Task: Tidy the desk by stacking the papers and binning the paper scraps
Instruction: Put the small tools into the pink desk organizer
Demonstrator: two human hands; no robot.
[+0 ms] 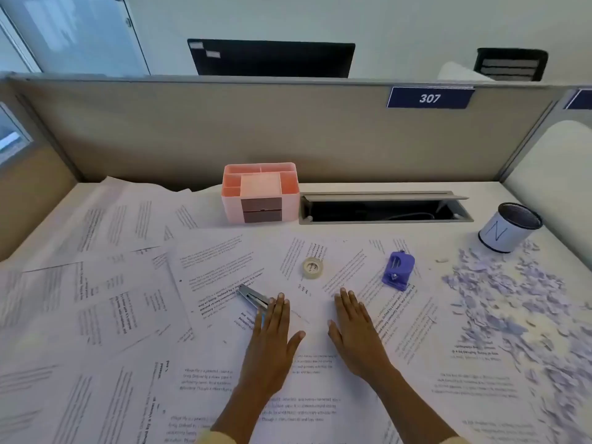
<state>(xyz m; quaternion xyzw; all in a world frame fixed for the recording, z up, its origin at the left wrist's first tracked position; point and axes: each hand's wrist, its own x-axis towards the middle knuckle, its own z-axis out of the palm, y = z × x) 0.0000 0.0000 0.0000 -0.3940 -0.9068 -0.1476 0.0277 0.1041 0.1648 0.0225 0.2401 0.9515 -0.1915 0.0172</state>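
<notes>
Your loose white printed paper sheets (224,270) lie overlapping across the white desk (480,193), too many to count where they overlap. A wide scatter of small pale torn paper scraps (499,299) covers the desk's right side. Both your hands lie flat on the sheets, fingers straight: your left hand (272,331) touches one metal stapler (253,298), your right hand (352,325) holds nothing. Beyond them sit one roll of clear tape (313,267) and one purple plastic sharpener-like block (398,270). Further back stand one pink plastic desk organiser (260,192) and one white mesh-topped cup (509,227) beside the scraps.
</notes>
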